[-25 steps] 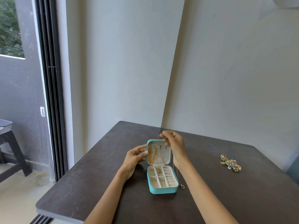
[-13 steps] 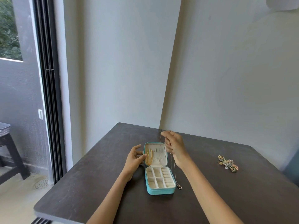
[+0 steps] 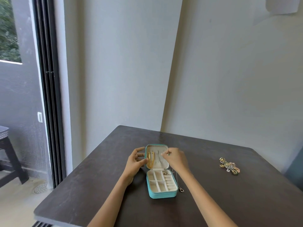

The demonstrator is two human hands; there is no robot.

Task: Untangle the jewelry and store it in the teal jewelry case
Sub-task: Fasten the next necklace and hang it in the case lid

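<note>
The teal jewelry case (image 3: 162,194) stands open on the dark table, its lid upright and its cream compartments facing me. A gold chain (image 3: 150,159) hangs inside the lid at the left. My left hand (image 3: 136,161) touches the lid's left edge with fingers apart. My right hand (image 3: 176,158) is in front of the lid's right side, pinching a thin silver necklace (image 3: 177,181). The chain drops past the case's right side and its pendant (image 3: 181,190) lies on the table. A small ring sits in a right-hand compartment (image 3: 165,173).
A tangled heap of gold and silver jewelry (image 3: 229,166) lies on the table (image 3: 229,202) to the right. Walls meet in a corner behind the table. A sliding door and a dark stool (image 3: 8,154) are at the left.
My right hand has dropped from above the lid's top edge to in front of the lid, bringing the silver necklace down with it. My left hand stays at the lid's left side.
</note>
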